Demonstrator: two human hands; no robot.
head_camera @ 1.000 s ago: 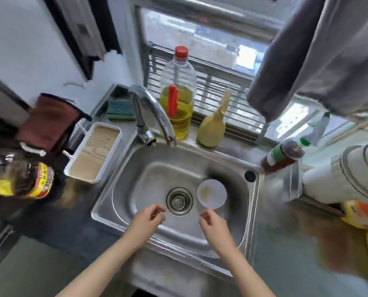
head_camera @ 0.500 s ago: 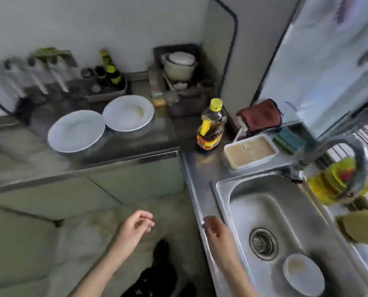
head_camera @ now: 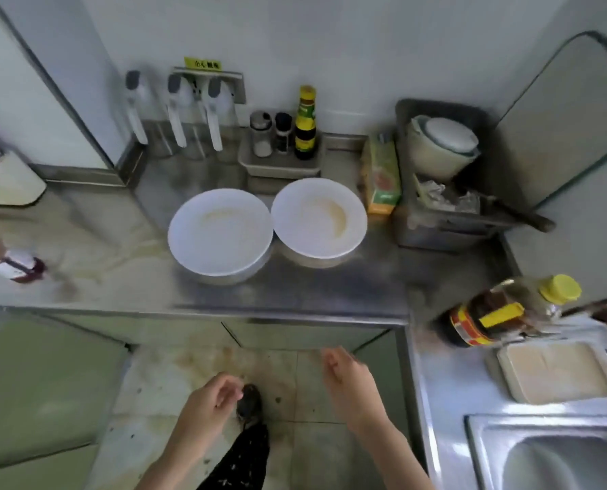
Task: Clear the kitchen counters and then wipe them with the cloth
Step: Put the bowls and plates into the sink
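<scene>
Our left hand (head_camera: 212, 396) curls loosely, empty. Our right hand (head_camera: 348, 380) seems half open, holding nothing. Two white plates (head_camera: 220, 238) sit on the counter (head_camera: 330, 291).

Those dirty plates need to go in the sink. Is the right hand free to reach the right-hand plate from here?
Probably yes. The right hand is empty and open, and nothing stands between it and the right plate; the counter edge in front is bare. The left plate sits close beside it.

Steel counter (head_camera: 330, 288) carries two soiled plates (head_camera: 220, 233), touching, and oil bottle (head_camera: 503, 314).
</scene>
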